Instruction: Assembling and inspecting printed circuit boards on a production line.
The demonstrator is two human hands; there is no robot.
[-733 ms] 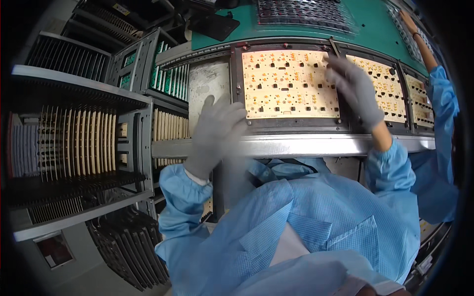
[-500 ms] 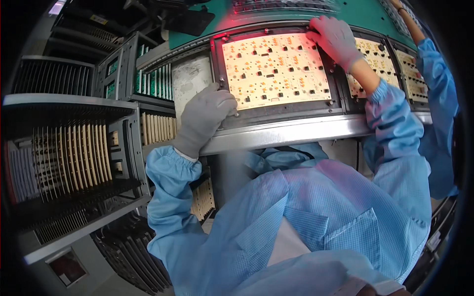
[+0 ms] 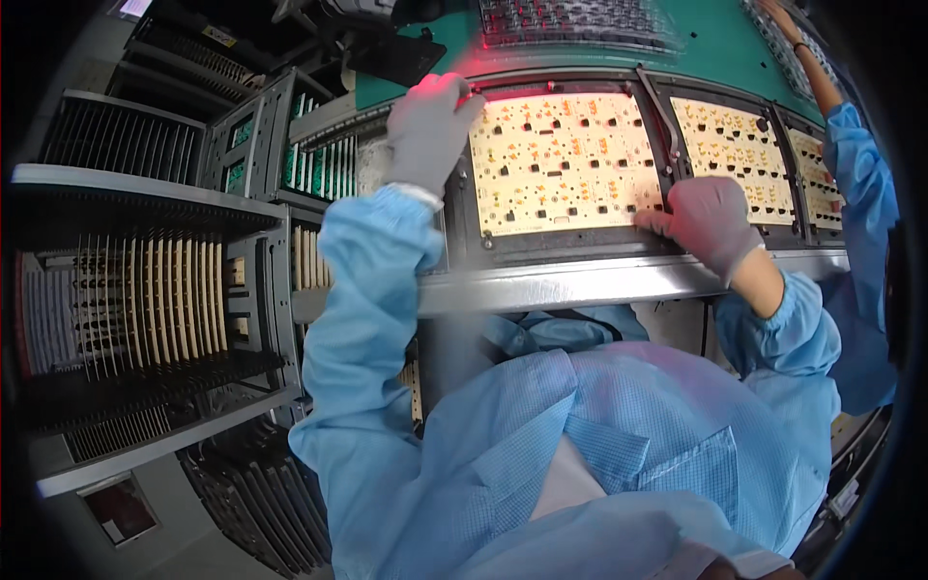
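A cream circuit board point(image 3: 565, 159) with rows of small black parts lies in a black carrier frame point(image 3: 570, 241). At its far left corner is my left hand point(image 3: 422, 135) in a grey glove, fingers bent together over the frame; what they grip there is hidden. My right hand point(image 3: 713, 220), also gloved, has its fingers curled in, with one digit reaching to the board's near right corner. Whether that hand holds anything small cannot be seen. Red light falls on the left glove and the board's far edge.
Further right, two more boards point(image 3: 735, 159) sit in frames along the metal rail point(image 3: 541, 286). Slotted racks of boards point(image 3: 179, 300) stand at left. Clear trays point(image 3: 580, 24) lie on the green mat point(image 3: 710, 48). Another person's arm point(image 3: 817, 72) reaches in at far right.
My left hand has gone from the board's near left corner to its far left corner. My right hand has come from the far right corner to the near right one.
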